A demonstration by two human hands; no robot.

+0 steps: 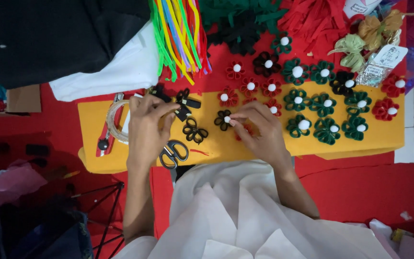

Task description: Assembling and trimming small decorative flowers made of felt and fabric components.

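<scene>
your right hand (259, 132) pinches a white pompom (227, 119) onto the black flower (223, 120), mid yellow board (384, 136), w/ fingertips narrow. left hand (147, 127) rests half-curled by black pieces (185, 103) near the board's far edge, holding nothing clear. step: centre-fixing. next calls for firm press, pompom kept centred. scissors (172, 152) at near edge.

light: bright, even | shadows: soft, lower left dim | focus: slightly soft
</scene>
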